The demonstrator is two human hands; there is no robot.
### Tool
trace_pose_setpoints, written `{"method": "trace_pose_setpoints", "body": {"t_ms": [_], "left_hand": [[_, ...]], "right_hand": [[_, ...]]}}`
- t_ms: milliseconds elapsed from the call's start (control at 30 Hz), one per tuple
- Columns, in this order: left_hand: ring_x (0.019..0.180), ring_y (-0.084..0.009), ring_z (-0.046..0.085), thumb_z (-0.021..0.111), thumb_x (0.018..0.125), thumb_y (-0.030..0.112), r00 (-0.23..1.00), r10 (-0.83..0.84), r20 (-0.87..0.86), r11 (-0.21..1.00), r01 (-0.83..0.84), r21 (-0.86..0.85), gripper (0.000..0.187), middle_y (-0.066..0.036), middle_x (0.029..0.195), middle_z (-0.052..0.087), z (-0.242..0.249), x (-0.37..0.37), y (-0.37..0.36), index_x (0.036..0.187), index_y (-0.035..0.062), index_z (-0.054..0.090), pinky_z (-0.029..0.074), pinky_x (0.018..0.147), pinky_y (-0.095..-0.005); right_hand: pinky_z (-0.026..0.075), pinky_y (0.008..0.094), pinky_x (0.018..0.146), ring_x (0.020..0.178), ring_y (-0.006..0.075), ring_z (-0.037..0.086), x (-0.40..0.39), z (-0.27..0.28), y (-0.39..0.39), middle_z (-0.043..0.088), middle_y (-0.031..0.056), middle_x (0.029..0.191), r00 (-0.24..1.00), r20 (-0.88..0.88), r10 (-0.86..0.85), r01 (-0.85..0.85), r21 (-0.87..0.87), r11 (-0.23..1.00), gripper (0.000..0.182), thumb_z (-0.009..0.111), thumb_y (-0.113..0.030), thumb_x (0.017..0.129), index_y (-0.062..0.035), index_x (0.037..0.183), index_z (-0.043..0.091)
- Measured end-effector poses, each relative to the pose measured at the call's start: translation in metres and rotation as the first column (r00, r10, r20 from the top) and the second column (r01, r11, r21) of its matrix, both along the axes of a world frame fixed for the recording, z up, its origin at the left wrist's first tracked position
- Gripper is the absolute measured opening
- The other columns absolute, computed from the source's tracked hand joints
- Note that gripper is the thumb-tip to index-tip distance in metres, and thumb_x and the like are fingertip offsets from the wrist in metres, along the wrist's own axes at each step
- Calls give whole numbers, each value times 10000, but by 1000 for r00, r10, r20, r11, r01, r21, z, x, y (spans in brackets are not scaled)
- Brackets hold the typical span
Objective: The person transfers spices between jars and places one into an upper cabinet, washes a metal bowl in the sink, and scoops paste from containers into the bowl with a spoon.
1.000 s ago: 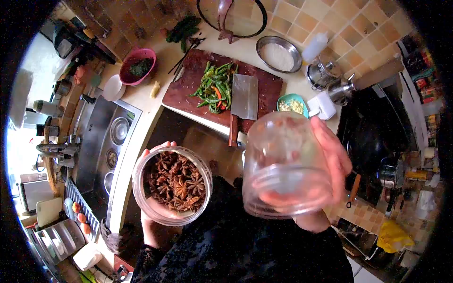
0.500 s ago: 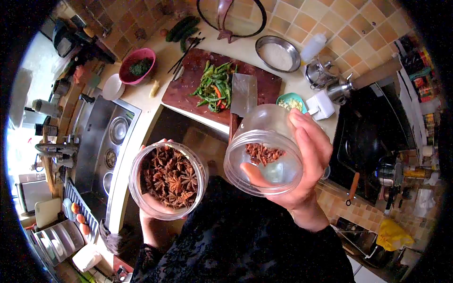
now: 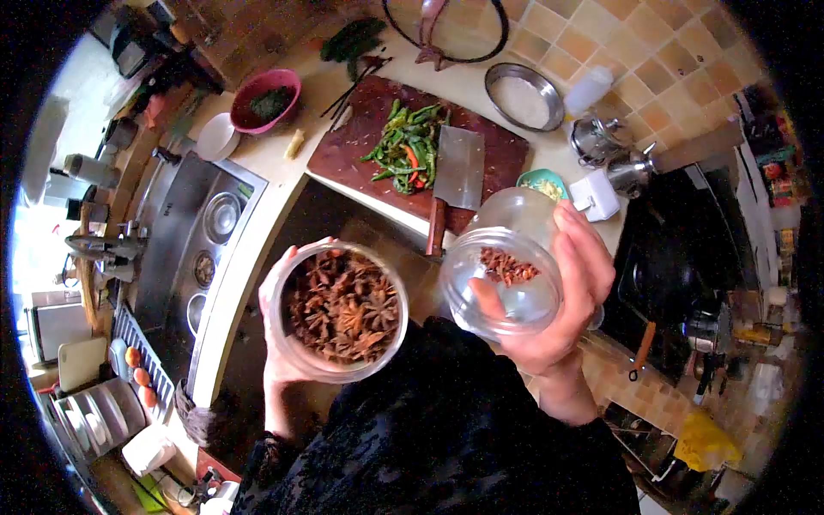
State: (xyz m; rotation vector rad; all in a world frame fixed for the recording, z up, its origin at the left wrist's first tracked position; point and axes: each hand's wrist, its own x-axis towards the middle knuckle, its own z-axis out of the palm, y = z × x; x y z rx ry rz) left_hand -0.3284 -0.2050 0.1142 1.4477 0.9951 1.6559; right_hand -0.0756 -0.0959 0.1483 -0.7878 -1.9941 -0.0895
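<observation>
- Cradling seems right for the clear, round plastic jar point(image 3: 341, 373), probably light and smooth; it's held mid-air by the left hand point(image 3: 279, 365), curled around its side.
- Brown star-shaped spice pods point(image 3: 343, 313) inside look brittle tbh.
- Second clear jar point(image 3: 515, 210), tilted, reddish-brown bits point(image 3: 510, 268) inside, is gripped by the right hand point(image 3: 566, 318); likely slippery, best held mid-wall.

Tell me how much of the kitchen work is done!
Done, it seems: the peppers look cut, heaped on the board beside the cleaver. In hand: the left hand holds an open jar of star anise, the right hand an open jar with a few reddish bits. Left to finish: both jars have no lids on, and the peppers lie on the board.
</observation>
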Motion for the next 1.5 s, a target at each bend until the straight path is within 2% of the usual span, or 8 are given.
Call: {"method": "trace_pose_setpoints", "body": {"t_ms": [167, 200, 333, 433, 700, 833, 1067, 1500], "left_hand": [[1366, -340, 460, 914, 691, 352, 982, 4, -189, 999, 5, 46, 1089, -257, 1476, 429, -21, -41, 0, 1503, 7, 277, 402, 1140, -487], [1370, -378, 435, 1012, 444, 250, 962, -29, -273, 1000, 24, -20, 1353, -261, 1509, 368, -29, -48, -1, 1526, 78, 218, 368, 1141, -502], [1337, -371, 483, 974, 510, 299, 910, 61, -411, 997, -77, -23, 1164, -219, 1429, 502, -33, -38, 3, 1472, 69, 362, 393, 1111, -491], [1300, -376, 510, 957, 495, 317, 706, 77, -704, 996, -79, 29, 1136, -178, 1425, 524, -14, -36, 11, 1457, 87, 398, 409, 1080, -495], [1255, -311, 528, 843, 545, 400, 79, 184, -980, 982, -62, 179, 965, -94, 1396, 543, 1, 20, 50, 1419, 183, 498, 402, 1083, -497], [1245, -301, 529, 795, 592, 420, 115, 91, -989, 994, -67, 84, 908, -83, 1382, 548, 18, 54, 60, 1420, 186, 504, 404, 1081, -487], [1259, -292, 520, 892, 411, 312, 101, 33, -994, 996, -82, 25, 1135, -73, 1383, 539, 17, 85, 80, 1453, 186, 462, 403, 1082, -485], [1254, -285, 523, 909, 423, 293, 65, 11, -998, 993, -118, 3, 1112, -71, 1371, 543, 29, 110, 99, 1441, 180, 475, 419, 1058, -479]], "right_hand": [[433, 471, 1073, 1269, 383, 500, -23, -12, -26, 481, 195, 1368, 996, 89, 6, 20, -283, 959, 859, 881, -134, 686, -37, 1412, 432], [432, 469, 1074, 1272, 381, 497, -23, -17, -30, 481, 193, 1371, 994, 105, 4, 31, -331, 943, 877, 883, -118, 672, -37, 1417, 427], [430, 463, 1072, 1269, 382, 497, -19, -46, -39, 481, 187, 1372, 995, 91, 32, 14, -471, 882, 977, 886, -39, 577, -52, 1431, 412], [429, 464, 1071, 1258, 384, 496, -18, -58, -44, 477, 185, 1363, 993, 104, 55, 13, -562, 827, 982, 875, -27, 585, -66, 1442, 396], [438, 469, 1055, 1234, 395, 499, 9, -108, -25, 458, 183, 1356, 990, 99, 100, -6, -680, 733, 876, 848, -119, 689, -38, 1440, 403], [455, 464, 1036, 1233, 394, 503, 28, -117, -17, 468, 185, 1344, 995, 81, 53, 19, -699, 715, 845, 839, -120, 698, -30, 1424, 415], [448, 460, 1050, 1247, 400, 498, 55, -130, -2, 465, 201, 1345, 999, -1, 54, -39, -707, 706, 845, 846, -120, 696, -25, 1415, 415], [431, 491, 1050, 1241, 418, 494, 81, -133, 14, 466, 223, 1336, 997, -69, 45, -81, -712, 698, 878, 859, -139, 679, -9, 1421, 407]]}}
